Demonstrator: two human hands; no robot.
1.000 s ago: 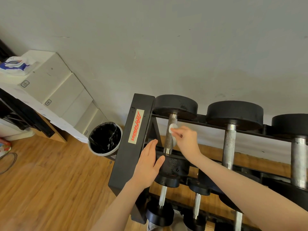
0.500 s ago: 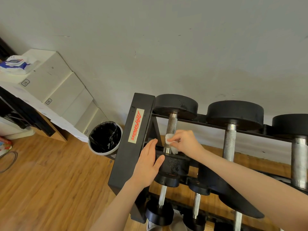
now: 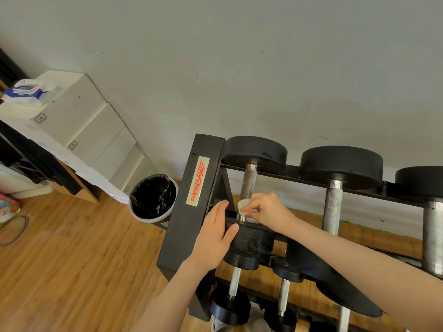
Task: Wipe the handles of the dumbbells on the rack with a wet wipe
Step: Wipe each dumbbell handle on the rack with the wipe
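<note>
Wipe at the handle's lower end

The right hand (image 3: pixel 268 210) pinches a wet wipe (image 3: pixel 244 207) against the leftmost top dumbbell's handle (image 3: pixel 248 183) (knurled metal). The left hand (image 3: pixel 213 238), fingers open, rests flat on that dumbbell's near head (image 3: pixel 251 238) on the rack (image 3: pixel 191 202).

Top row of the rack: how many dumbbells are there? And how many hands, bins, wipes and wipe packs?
Top-row dumbbells: 3
Hands, left hand and right hand: 2
Bin: 1
Wet wipe: 1
Wipe pack: 1
Total: 8
</note>
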